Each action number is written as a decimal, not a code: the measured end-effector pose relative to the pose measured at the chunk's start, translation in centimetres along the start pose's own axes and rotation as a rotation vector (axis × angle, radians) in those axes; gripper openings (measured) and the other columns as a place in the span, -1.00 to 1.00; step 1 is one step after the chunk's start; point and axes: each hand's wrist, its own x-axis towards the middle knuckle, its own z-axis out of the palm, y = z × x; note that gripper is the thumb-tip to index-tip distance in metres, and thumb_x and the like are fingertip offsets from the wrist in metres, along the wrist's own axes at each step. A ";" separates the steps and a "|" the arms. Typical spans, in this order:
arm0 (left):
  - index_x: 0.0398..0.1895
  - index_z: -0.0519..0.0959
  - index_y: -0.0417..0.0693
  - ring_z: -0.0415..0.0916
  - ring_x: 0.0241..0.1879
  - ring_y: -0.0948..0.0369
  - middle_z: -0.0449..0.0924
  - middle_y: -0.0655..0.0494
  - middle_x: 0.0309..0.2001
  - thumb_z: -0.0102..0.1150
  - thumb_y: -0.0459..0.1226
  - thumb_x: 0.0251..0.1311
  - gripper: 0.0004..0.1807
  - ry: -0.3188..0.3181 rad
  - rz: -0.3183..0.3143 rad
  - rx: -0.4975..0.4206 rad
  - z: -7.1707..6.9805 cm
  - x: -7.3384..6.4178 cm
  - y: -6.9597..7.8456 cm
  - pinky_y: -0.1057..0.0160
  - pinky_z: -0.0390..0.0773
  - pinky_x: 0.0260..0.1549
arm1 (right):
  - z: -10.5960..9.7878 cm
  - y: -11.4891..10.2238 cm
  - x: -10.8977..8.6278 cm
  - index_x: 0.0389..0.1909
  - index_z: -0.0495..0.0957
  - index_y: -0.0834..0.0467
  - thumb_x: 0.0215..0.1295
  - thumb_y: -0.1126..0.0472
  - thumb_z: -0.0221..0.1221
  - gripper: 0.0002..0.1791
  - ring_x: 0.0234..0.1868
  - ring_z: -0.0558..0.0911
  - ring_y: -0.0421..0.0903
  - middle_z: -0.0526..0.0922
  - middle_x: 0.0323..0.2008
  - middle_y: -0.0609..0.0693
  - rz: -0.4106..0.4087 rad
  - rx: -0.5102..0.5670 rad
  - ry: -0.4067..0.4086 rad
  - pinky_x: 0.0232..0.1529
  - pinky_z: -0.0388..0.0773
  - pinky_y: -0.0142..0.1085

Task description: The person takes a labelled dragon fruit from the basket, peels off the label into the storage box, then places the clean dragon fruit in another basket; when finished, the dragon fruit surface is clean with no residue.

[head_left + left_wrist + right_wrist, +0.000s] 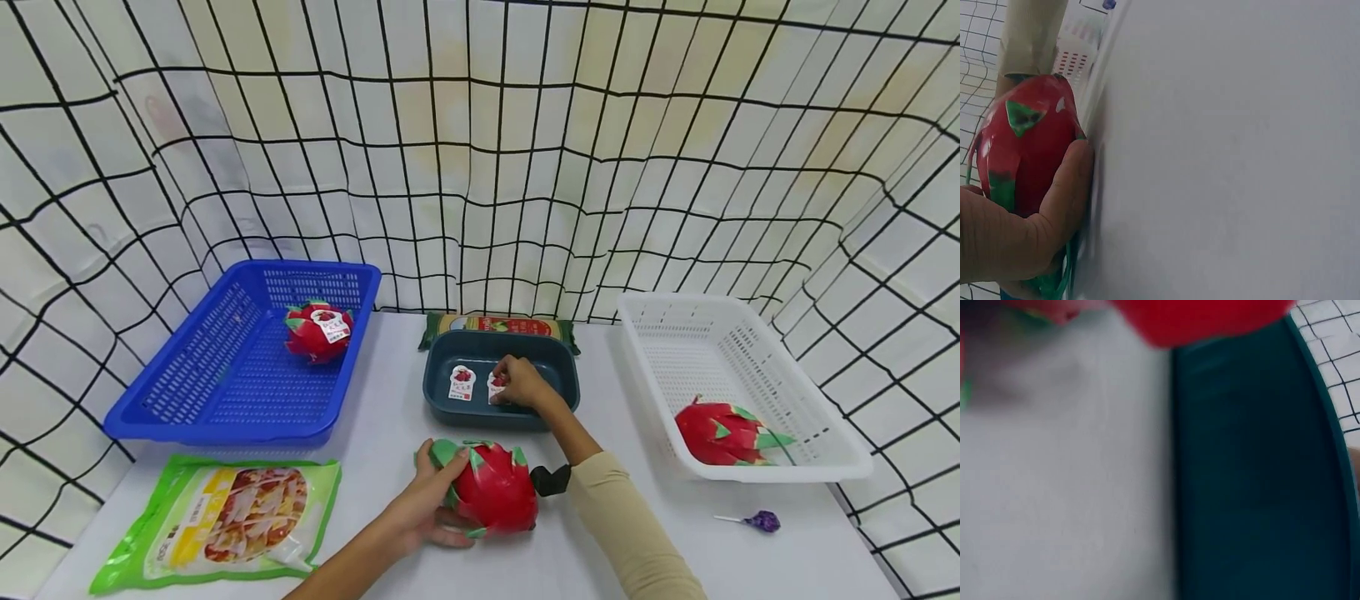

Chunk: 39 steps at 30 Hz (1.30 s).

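My left hand [431, 504] grips a red dragon fruit [495, 492] with green scales, low over the table in front of the tray. In the left wrist view the thumb lies along the side of the dragon fruit [1029, 144]. My right hand [521, 383] reaches into a dark teal tray [442, 337], its curled fingers pinching the edge of a white sticker [494, 388] with a red fruit picture. Left of it in the tray lies a similar sticker [462, 383]. The right wrist view mostly shows the tray's side [1260, 475], with blurred red fruit above.
A blue basket [247, 383] at left holds a dragon fruit with a sticker [318, 332]. The white basket [675, 317] at right holds another dragon fruit [720, 433]. A green food bag [225, 521], a purple lollipop [763, 521] and a green-red packet [498, 325] lie around.
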 end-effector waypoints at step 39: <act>0.50 -0.49 0.27 -0.07 0.41 -0.28 -0.19 -0.30 0.47 0.10 -0.05 0.33 0.02 0.150 0.122 -0.361 1.2 -0.2 -0.8 -0.17 0.40 0.25 | -2.7 -1.0 -1.4 0.13 0.46 0.23 0.33 0.11 0.23 -0.57 -0.12 0.58 -0.02 0.60 -0.02 0.15 -0.072 -0.049 -0.129 -0.02 0.62 -0.19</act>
